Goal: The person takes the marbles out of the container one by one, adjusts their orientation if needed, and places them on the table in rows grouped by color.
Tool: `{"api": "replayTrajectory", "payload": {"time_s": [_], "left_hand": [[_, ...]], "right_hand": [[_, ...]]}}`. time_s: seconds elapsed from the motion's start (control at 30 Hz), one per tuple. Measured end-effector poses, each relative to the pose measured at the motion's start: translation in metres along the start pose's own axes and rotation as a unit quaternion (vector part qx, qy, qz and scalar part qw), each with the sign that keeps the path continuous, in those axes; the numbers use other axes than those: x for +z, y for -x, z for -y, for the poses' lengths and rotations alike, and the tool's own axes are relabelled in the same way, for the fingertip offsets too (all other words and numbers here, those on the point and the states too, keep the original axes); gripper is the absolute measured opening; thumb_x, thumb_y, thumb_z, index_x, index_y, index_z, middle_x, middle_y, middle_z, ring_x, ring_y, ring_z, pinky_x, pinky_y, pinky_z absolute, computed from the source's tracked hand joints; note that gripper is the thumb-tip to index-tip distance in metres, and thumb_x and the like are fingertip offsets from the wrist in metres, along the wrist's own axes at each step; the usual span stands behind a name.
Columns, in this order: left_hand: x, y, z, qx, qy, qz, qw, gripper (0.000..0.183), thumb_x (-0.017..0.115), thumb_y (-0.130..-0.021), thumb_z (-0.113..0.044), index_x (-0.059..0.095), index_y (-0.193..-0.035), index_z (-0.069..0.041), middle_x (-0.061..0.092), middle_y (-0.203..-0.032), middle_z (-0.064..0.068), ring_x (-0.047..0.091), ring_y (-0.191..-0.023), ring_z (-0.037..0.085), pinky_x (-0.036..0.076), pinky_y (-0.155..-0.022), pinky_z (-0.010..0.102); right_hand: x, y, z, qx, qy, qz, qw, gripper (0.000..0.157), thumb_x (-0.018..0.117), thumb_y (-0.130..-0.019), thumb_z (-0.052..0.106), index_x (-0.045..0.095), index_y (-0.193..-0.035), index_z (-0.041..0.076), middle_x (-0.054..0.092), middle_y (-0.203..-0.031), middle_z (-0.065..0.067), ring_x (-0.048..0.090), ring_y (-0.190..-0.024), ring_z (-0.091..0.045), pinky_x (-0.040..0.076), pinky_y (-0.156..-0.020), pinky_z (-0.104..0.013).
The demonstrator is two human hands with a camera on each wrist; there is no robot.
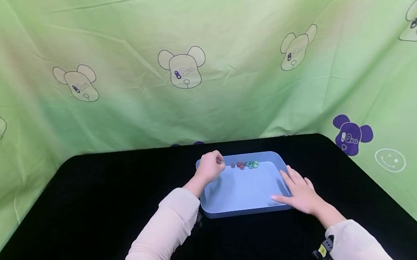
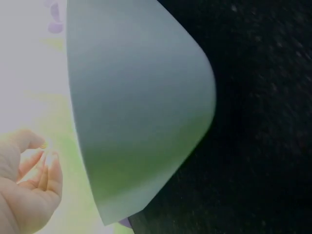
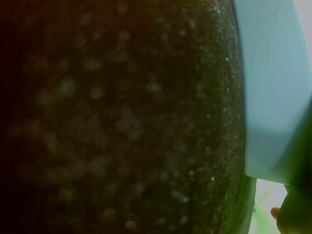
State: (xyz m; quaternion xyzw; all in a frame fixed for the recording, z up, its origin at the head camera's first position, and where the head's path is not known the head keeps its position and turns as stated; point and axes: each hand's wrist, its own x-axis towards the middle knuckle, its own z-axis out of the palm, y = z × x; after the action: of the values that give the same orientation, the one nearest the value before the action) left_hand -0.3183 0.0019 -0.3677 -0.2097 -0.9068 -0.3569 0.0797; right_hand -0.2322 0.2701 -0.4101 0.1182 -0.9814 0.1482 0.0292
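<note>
A shallow blue tray (image 1: pixel 240 189) lies on the black table. Along its far side sits a row of small glass marbles: reddish ones (image 1: pixel 241 166) toward the left and green ones (image 1: pixel 251 165) toward the right. My left hand (image 1: pixel 209 166) is over the tray's far left corner and pinches a small marble, mostly hidden by the fingers. In the left wrist view the left hand (image 2: pixel 34 180) shows thumb and fingertips meeting at a tiny yellowish spot. My right hand (image 1: pixel 300 192) rests with spread fingers on the tray's right rim, near the front corner.
Black cloth (image 1: pixel 88 217) covers the table around the tray. Behind and to the right hangs a green curtain (image 1: pixel 229 107) printed with bear heads. The tray's raised wall (image 2: pixel 136 107) fills much of the left wrist view.
</note>
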Motion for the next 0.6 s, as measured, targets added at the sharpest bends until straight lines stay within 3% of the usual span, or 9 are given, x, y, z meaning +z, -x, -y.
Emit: {"api": "replayTrajectory", "payload": {"time_s": [0.6], "left_hand": [[-0.013, 0.014, 0.02, -0.001, 0.054, -0.008, 0.9985, 0.007, 0.058, -0.078, -0.006, 0.058, -0.085, -0.004, 0.058, -0.083, 0.004, 0.055, -0.077, 0.014, 0.044, -0.068, 0.021]], "right_hand": [[-0.001, 0.001, 0.0, -0.002, -0.003, 0.002, 1.0, 0.091, 0.052, -0.075, 0.057, 0.022, -0.133, -0.006, 0.008, -0.138, -0.026, 0.009, -0.124, -0.04, 0.007, -0.09, -0.06]]}}
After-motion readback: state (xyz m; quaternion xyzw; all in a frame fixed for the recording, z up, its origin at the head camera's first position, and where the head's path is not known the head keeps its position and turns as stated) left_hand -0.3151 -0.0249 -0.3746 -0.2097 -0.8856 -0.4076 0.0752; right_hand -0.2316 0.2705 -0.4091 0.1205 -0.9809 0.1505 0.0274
